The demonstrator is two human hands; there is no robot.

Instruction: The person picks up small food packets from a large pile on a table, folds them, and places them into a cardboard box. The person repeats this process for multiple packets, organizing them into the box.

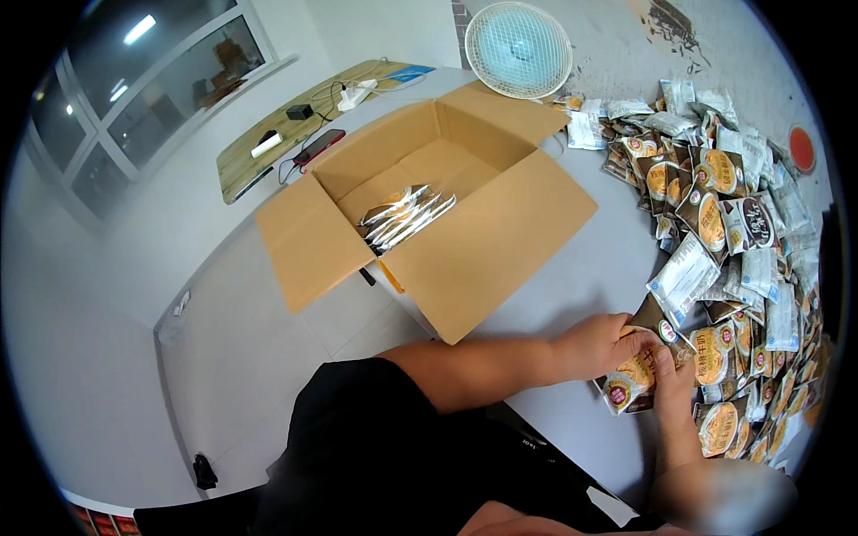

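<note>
Beside the heap, my left hand and my right hand both grip brown-and-gold foil snack packets. The thumbs meet on the printed front of the top packet. More than one packet seems to be in the grip, but fingers hide how many. Close to the right of my hands spreads a large heap of similar packets, some with white printed backs turned up. To the left stands an open cardboard box, flaps folded out. A row of several packets leans in its near left corner.
The box rests on a grey table. Behind it are a round fan, a power strip, a black adapter and a phone with cables on a wooden board. Tiled floor lies left of the table.
</note>
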